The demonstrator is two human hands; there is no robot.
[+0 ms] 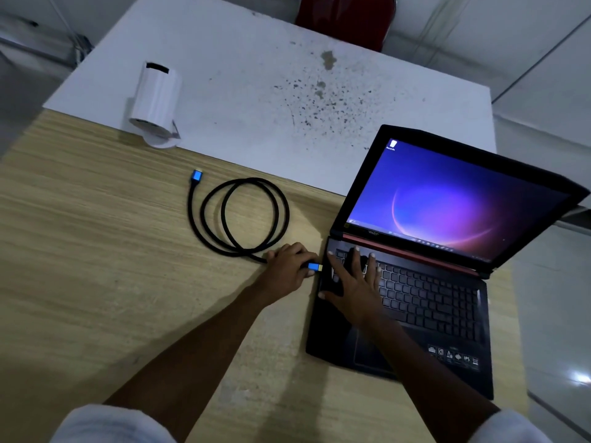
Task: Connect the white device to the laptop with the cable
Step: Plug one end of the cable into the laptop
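Note:
A black laptop stands open at the right of the wooden table, its screen lit purple and blue. A black cable lies coiled left of it, one blue plug free at the coil's far left. My left hand grips the other blue plug, its tip right at the laptop's left edge. My right hand lies flat with fingers spread on the left part of the keyboard. The white device, a cylinder on a round base, stands far left on the white table.
The wooden table butts against a white table with dark stains near its middle. A red chair stands behind the white table. Tiled floor shows at the right.

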